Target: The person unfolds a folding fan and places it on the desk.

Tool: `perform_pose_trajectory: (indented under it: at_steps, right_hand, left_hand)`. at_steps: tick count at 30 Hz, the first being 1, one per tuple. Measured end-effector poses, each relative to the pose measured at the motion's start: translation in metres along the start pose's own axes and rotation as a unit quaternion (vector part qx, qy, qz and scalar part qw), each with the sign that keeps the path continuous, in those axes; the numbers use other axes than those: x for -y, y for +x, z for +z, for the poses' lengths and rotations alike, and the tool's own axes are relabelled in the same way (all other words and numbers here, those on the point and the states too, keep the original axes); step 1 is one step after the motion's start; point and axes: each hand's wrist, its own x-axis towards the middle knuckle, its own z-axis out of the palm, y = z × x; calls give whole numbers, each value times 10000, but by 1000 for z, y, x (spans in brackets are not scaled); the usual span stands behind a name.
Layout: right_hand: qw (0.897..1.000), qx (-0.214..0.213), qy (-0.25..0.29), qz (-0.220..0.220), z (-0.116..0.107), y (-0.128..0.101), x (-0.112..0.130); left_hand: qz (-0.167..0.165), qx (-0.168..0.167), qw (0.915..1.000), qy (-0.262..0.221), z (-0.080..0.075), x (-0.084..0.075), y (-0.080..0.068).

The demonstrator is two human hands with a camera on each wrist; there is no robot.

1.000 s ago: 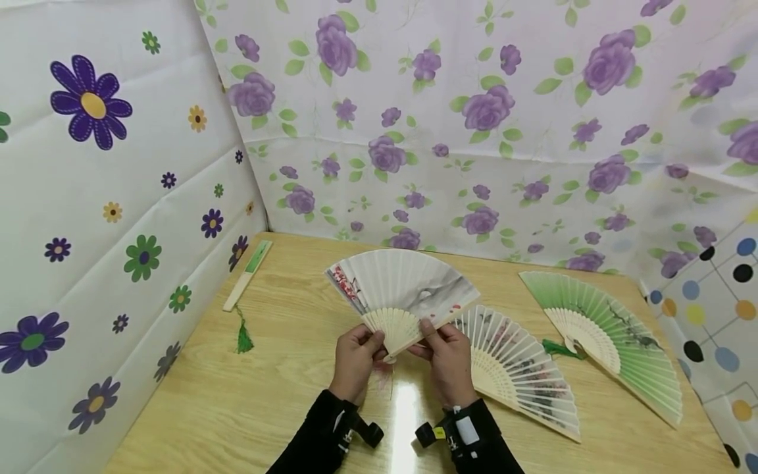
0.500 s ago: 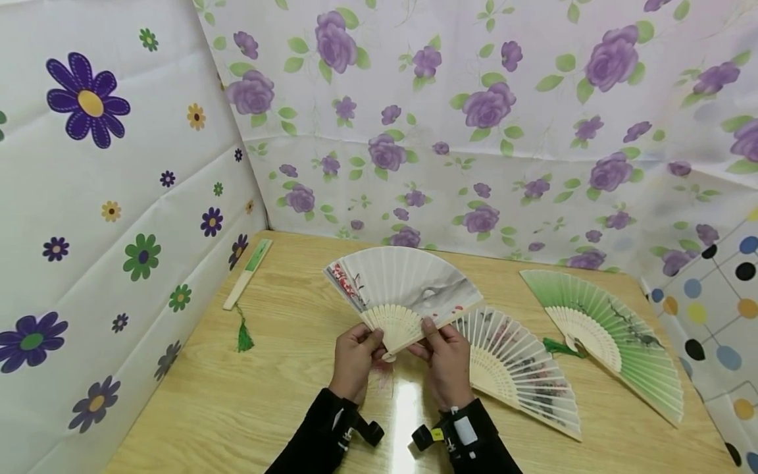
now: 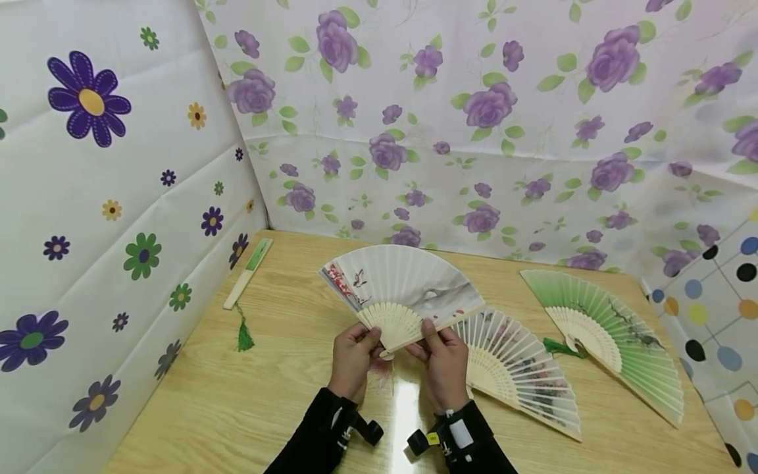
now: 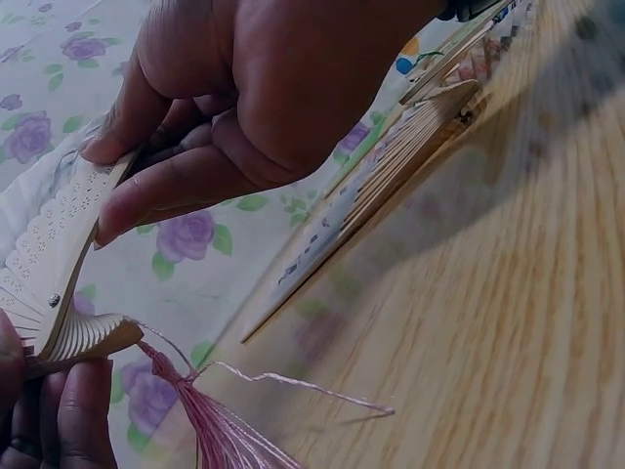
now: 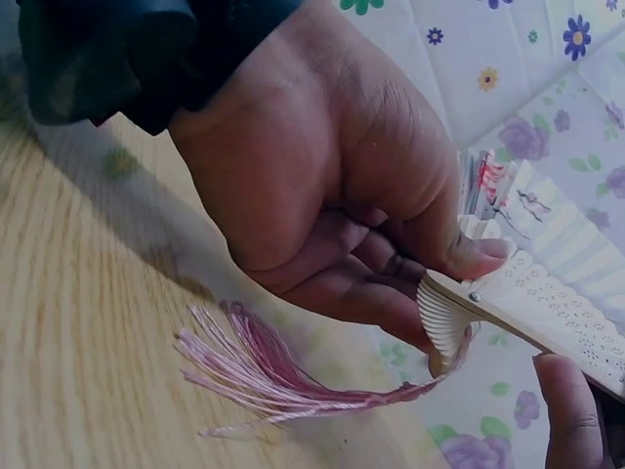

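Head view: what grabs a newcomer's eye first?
The white fan, spread open near the centre in the grip of the left hand and the right hand. Next, the green fan lying open on the table at far right, with a flowered fan lying open to its left. Then the purple-flowered backdrop, rising behind the table.

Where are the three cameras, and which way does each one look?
Head: worn on the head, looking forward and down at the table and the held fan; the left hand, right hand and black sleeves show.
Left wrist: on the left wrist, looking right, toward a fan lying down; the right hand looks big, left fingers in the corner.
Right wrist: on the right wrist, looking left, toward the daisy wall; the left hand looks big, a right finger low down.
Both wrist views share the pink tassel.
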Motion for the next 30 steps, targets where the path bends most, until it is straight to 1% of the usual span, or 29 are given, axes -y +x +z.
perform_pose_trajectory:
  at_steps: [6,9,12,15,17,20,23,26,30]
  right_hand:
    - [10000,59,-14,-41,-5,2,6]
    - [9999,-64,11,-113,-5,2,5]
    - [9997,-204,120,-89,-3,0,1]
    - [9995,-214,239,-56,0,-3,-3]
    - [9995,-146,283,-93,2,-4,-4]
    - [9995,-24,295,-105,2,-4,-3]
    - [9995,154,270,51,-2,-2,0]
    - [9991,334,161,182,-6,1,3]
    - [9990,443,-26,101,-10,5,5]
  left_hand:
    - [-29,33,10000,-24,6,2,2]
    - [-8,92,9999,-47,7,3,2]
    - [59,9,9999,-161,5,3,1]
    - [120,-173,9994,-291,4,3,1]
    - [147,-228,9990,-346,1,2,1]
    - [119,-196,9993,-287,0,2,2]
    - [70,-173,9995,-253,0,2,1]
    - [14,-189,9994,-276,0,2,1]
    - [-27,-120,9994,-312,-1,1,0]
